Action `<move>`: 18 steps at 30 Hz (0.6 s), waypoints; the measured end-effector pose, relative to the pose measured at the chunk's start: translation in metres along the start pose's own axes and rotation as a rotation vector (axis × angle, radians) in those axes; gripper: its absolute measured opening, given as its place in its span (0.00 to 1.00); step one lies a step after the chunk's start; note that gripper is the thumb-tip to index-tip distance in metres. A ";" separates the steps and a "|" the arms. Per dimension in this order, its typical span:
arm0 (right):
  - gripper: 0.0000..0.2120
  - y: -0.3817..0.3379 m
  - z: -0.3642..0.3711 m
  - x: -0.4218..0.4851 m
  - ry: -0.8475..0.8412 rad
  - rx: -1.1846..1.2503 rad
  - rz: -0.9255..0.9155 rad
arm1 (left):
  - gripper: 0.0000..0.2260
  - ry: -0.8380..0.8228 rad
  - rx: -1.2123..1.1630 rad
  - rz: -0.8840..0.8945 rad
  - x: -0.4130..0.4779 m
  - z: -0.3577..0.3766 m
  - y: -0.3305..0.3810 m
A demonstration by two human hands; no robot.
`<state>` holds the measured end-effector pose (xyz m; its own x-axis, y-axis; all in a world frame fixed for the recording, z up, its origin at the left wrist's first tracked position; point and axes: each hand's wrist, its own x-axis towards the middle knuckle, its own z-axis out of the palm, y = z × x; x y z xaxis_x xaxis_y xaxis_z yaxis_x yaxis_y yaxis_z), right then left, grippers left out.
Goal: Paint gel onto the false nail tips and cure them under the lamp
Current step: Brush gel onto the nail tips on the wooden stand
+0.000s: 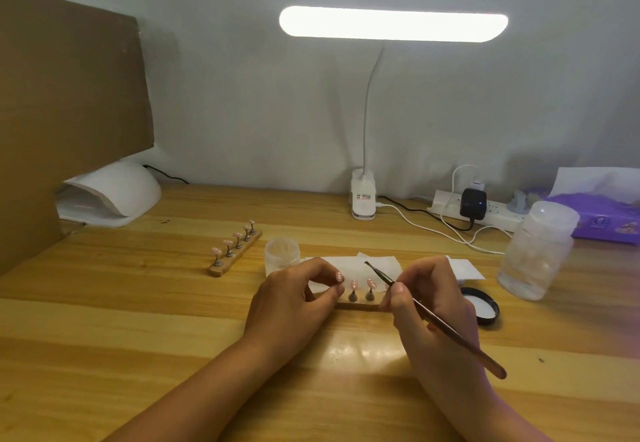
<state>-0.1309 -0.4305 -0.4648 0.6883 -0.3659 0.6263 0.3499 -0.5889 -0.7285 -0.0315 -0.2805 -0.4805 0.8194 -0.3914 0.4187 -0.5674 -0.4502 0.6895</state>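
While the left hand [294, 299] pinched a pink false nail tip [339, 277], the right hand [429, 306] gripped a slim brown brush [450, 331] (bristles raised). Two further tips [354, 284] stood between them.

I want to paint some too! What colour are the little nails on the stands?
Pale pink; the nail tips show best in the head view.

The lit desk lamp bar [393, 24] was blown out to pure white and threw a glossy glare patch onto the desk [363, 351]. Wall corners fell dim, edges bowed with wide-angle distortion, and detail stayed soft.
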 end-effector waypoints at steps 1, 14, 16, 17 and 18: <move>0.02 0.000 0.000 0.000 0.003 0.002 0.008 | 0.04 -0.007 0.014 -0.011 0.000 0.000 0.000; 0.04 0.007 -0.004 0.005 -0.014 -0.012 0.054 | 0.07 -0.085 0.124 -0.053 0.008 0.007 -0.004; 0.05 0.007 -0.004 0.005 -0.041 -0.011 0.054 | 0.06 -0.096 0.118 -0.043 0.007 0.006 -0.004; 0.05 0.007 -0.003 0.004 -0.057 -0.013 0.055 | 0.05 -0.100 0.111 -0.036 0.007 0.006 -0.003; 0.05 0.007 -0.003 0.004 -0.067 -0.022 0.059 | 0.05 -0.103 0.109 -0.029 0.006 0.005 -0.002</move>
<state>-0.1281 -0.4384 -0.4668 0.7487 -0.3517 0.5619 0.2940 -0.5836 -0.7569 -0.0256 -0.2863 -0.4826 0.8262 -0.4545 0.3330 -0.5536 -0.5449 0.6298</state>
